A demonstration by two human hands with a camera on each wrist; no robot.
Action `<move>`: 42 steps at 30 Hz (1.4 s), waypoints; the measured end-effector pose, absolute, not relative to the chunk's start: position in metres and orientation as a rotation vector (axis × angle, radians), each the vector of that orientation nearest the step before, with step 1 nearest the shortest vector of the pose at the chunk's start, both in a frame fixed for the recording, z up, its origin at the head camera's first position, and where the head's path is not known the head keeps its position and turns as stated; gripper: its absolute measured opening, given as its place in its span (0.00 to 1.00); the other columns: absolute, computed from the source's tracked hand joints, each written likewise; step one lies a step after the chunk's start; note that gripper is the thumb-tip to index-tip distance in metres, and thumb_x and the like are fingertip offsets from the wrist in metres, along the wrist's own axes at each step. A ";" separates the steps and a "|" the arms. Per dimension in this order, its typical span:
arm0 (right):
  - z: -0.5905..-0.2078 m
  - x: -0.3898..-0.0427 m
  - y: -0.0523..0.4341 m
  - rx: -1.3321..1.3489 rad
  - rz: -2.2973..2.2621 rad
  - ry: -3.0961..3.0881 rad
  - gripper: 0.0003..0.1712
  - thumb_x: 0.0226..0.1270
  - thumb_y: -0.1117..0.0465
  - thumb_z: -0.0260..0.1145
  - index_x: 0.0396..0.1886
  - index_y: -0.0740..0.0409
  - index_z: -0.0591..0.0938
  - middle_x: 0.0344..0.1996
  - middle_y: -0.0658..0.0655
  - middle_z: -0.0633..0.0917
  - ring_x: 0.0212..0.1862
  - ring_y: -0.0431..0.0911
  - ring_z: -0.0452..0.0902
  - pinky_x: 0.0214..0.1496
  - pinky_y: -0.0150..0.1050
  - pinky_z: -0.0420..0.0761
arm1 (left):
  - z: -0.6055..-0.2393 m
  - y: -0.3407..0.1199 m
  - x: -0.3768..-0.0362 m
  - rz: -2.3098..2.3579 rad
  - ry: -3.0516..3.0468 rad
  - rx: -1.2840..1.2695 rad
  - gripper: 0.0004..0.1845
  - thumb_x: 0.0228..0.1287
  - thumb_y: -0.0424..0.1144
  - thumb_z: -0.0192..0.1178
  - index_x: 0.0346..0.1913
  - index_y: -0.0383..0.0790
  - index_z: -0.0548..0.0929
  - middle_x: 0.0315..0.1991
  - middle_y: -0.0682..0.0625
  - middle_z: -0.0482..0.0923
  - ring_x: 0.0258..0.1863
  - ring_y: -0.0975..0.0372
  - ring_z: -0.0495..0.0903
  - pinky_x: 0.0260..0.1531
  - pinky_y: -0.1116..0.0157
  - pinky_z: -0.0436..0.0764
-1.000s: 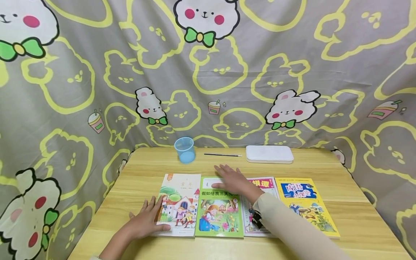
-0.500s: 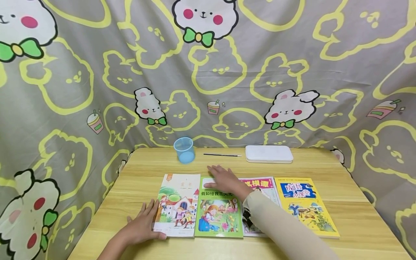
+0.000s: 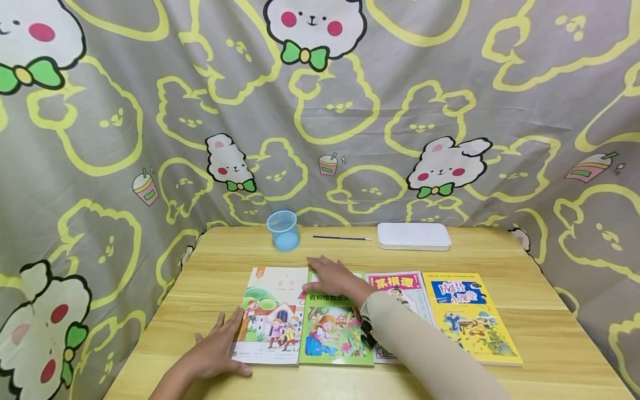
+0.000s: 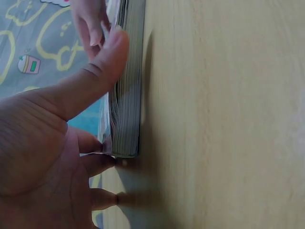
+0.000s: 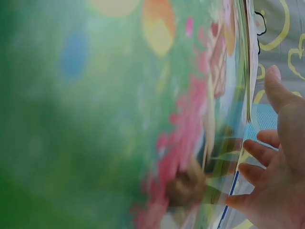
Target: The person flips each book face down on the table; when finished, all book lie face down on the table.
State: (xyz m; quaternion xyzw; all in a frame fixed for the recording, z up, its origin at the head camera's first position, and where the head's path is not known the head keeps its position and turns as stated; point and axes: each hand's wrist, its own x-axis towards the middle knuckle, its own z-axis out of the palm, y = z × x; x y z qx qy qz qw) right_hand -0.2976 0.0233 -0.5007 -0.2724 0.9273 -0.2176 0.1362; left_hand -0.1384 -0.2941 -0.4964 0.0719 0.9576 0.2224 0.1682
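- Your four books stand in a row across the lower middle of the frame, flat on the table (image 3: 545, 339): white book (image 3: 272, 328), green book (image 3: 335, 333), pink-titled book (image 3: 395, 283), yellow book (image 3: 472, 316).
- Their long axes run from bottom to top of the frame, titles at the upper end; the white one leans toward upper right, the yellow one toward upper left.
- Your left hand (image 3: 217, 344), lower left of centre, has its fingers spread at the white book's left edge, thumb by its lower edge.
- Your right hand (image 3: 334, 276), at centre, lies over the green book's top, fingers apart; you can't tell from here whether it presses.
- That hand hides part of the green title; your sleeve (image 3: 425, 344) covers much of the pink-titled book's lower half and is cut off at the bottom.
- In the right wrist view, the green cover is blurred.
- Behind the books you have one cup (image 3: 283, 232), one pencil (image 3: 342, 238) lying left to right, and one white case (image 3: 414, 236), long axis likewise.
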 end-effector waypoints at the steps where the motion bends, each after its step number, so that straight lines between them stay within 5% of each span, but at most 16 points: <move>1: -0.501 -0.298 0.022 -0.786 -0.644 2.674 0.53 0.70 0.31 0.63 0.84 0.50 0.56 0.81 0.54 0.61 0.83 0.53 0.48 0.81 0.64 0.46 | -0.496 -0.294 -0.139 0.637 2.719 0.202 0.77 0.32 0.64 0.81 0.83 0.35 0.48 0.83 0.38 0.46 0.79 0.31 0.37 0.53 0.15 0.33; 19: -0.505 -0.294 0.008 -0.755 -0.711 2.723 0.49 0.64 0.39 0.73 0.79 0.54 0.68 0.73 0.58 0.72 0.73 0.56 0.69 0.79 0.66 0.56 | -0.498 -0.294 -0.139 0.639 2.730 0.172 0.75 0.33 0.59 0.84 0.84 0.40 0.49 0.83 0.42 0.47 0.80 0.33 0.39 0.54 0.15 0.34; 38: -0.512 -0.295 0.008 -0.694 -0.827 2.705 0.46 0.63 0.41 0.75 0.77 0.51 0.70 0.73 0.56 0.73 0.73 0.56 0.68 0.80 0.65 0.50 | -0.500 -0.296 -0.138 0.860 2.698 0.136 0.71 0.34 0.52 0.86 0.82 0.36 0.54 0.82 0.39 0.49 0.80 0.36 0.41 0.62 0.21 0.32; 42: -0.513 -0.295 0.009 -0.689 -0.837 2.703 0.46 0.63 0.42 0.75 0.77 0.51 0.70 0.73 0.56 0.73 0.73 0.56 0.68 0.80 0.65 0.50 | -0.501 -0.296 -0.138 0.907 2.683 0.131 0.72 0.34 0.52 0.86 0.82 0.35 0.54 0.82 0.37 0.49 0.80 0.37 0.44 0.67 0.23 0.38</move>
